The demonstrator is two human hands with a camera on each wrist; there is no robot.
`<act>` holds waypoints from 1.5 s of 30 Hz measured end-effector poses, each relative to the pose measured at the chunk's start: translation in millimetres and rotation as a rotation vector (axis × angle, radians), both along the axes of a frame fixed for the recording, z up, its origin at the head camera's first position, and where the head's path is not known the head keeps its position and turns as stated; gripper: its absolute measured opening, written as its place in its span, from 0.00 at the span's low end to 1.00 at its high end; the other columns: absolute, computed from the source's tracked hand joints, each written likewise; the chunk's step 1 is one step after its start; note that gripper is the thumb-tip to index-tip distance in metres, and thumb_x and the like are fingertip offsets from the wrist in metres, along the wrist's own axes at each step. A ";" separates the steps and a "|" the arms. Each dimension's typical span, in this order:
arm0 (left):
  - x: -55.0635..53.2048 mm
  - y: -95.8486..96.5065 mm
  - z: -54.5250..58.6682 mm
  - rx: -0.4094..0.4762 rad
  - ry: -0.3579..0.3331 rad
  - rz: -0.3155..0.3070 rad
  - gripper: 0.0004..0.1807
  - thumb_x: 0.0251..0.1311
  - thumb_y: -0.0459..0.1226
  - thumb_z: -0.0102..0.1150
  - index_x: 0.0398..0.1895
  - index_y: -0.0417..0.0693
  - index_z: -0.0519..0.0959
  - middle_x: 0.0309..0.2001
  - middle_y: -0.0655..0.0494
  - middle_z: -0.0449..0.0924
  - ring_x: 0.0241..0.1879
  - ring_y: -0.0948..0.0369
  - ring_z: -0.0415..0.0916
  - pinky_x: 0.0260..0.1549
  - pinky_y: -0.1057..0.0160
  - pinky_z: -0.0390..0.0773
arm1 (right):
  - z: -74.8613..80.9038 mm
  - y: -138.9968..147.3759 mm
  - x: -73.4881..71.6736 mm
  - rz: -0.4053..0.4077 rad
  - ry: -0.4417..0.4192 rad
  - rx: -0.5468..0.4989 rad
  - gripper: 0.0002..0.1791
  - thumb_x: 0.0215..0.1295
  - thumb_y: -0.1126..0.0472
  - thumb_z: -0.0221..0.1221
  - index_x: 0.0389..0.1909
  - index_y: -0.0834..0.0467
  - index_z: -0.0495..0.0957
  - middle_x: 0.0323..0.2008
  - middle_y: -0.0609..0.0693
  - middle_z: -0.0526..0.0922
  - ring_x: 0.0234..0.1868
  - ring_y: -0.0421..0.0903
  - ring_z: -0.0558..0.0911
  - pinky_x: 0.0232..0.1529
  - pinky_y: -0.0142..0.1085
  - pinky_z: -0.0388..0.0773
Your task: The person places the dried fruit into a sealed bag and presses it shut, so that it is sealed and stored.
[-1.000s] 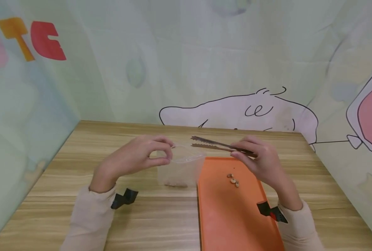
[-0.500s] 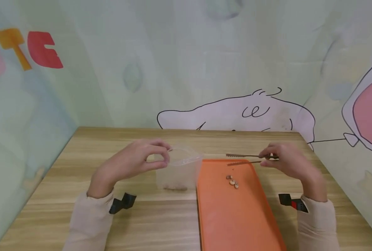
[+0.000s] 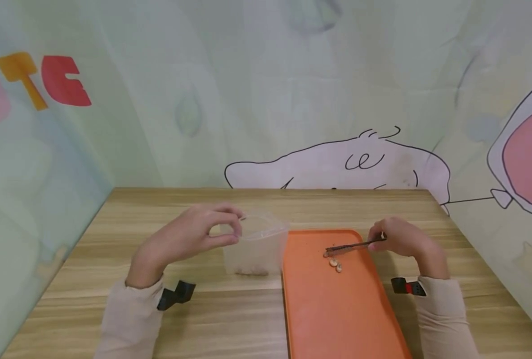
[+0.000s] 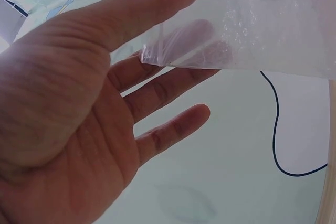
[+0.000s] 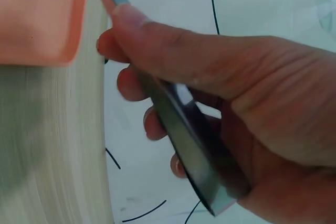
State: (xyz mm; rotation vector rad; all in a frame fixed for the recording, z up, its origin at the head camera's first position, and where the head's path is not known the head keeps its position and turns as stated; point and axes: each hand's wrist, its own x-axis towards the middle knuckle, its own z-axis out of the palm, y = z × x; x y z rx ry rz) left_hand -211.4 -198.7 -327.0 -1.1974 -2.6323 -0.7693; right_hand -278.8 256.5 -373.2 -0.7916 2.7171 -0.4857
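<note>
My left hand (image 3: pixel 203 227) pinches the upper left edge of a clear zip bag (image 3: pixel 259 249), thumb on one side and fingers behind the film in the left wrist view. The bag stands upright with its mouth parted and small pale bits along its bottom. My right hand (image 3: pixel 402 242) grips metal tongs (image 3: pixel 351 247), its thumb and fingers squeezing the two arms together. The serrated tips point left, down at a small pile of shelled nut-like pieces (image 3: pixel 334 262) on the orange tray (image 3: pixel 338 309); one brownish piece lies right at the tips.
The orange tray lies lengthwise on the wood-grain table (image 3: pixel 221 319), just right of the bag. Tiny crumbs dot its far end. A printed cloth backdrop (image 3: pixel 266 99) rises behind the table and along both sides. Black wrist mounts (image 3: pixel 176 295) sit at both cuffs.
The right hand has moved away from the bag mouth to the right, then down over the tray. Its tongs have gone from spread to closed at the pile. The left hand keeps holding the bag.
</note>
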 end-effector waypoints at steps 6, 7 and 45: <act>0.7 0.7 -1.5 -0.008 -0.002 0.002 0.07 0.62 0.36 0.68 0.32 0.59 0.80 0.52 0.58 0.83 0.53 0.56 0.81 0.47 0.54 0.78 | 7.0 -8.3 7.6 0.018 0.134 -0.104 0.03 0.64 0.60 0.67 0.36 0.54 0.87 0.34 0.39 0.81 0.35 0.39 0.77 0.36 0.37 0.76; 0.6 0.9 -1.5 -0.009 -0.002 0.001 0.07 0.62 0.36 0.68 0.32 0.59 0.80 0.52 0.58 0.83 0.53 0.56 0.81 0.47 0.54 0.79 | 9.5 -10.9 10.3 0.020 0.173 -0.122 0.03 0.65 0.60 0.67 0.36 0.54 0.87 0.34 0.39 0.81 0.34 0.38 0.78 0.36 0.37 0.76; 1.5 -3.0 -0.1 0.009 -0.032 -0.005 0.02 0.65 0.40 0.66 0.37 0.54 0.84 0.49 0.58 0.85 0.48 0.61 0.82 0.46 0.56 0.80 | 37.7 -0.9 29.5 -0.010 0.195 -0.040 0.11 0.57 0.58 0.72 0.40 0.54 0.89 0.34 0.39 0.81 0.33 0.38 0.76 0.33 0.35 0.72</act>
